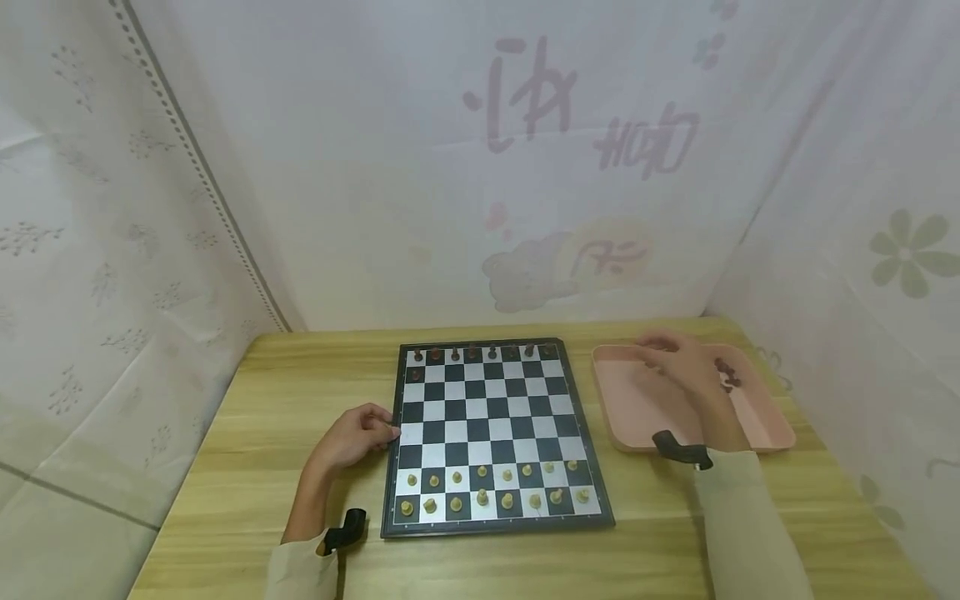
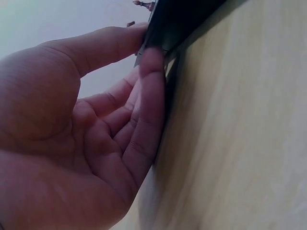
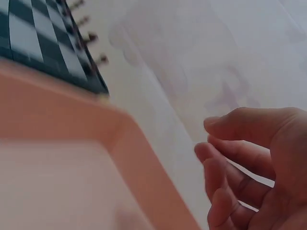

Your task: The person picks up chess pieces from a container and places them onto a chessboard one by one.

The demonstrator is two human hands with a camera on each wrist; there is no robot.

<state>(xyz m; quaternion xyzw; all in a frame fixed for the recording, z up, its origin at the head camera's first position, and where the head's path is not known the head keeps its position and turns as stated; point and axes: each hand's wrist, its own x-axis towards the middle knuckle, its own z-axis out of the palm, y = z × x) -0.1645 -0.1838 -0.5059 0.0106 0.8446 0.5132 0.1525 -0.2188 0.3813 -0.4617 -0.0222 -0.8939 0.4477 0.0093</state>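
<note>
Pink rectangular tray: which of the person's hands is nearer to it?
Right. The right hand is over the tray; the left hand is farther away, pinching the left edge of the black-and-white checkered chessboard.

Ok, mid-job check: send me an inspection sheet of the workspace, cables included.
Surface: wooden table.
Job's things: chessboard, two full rows of pale pieces on the near side, one full row of dark pieces on the far side with one more before it; more dark pieces in the pink tray.
Clutter: nothing seen.
Hands: left hand grips the board's left edge; right hand is over the tray, fingers bent, any held piece unclear.
Cables: nothing seen.
Surroundings: patterned pale cloth at back and both sides.
</note>
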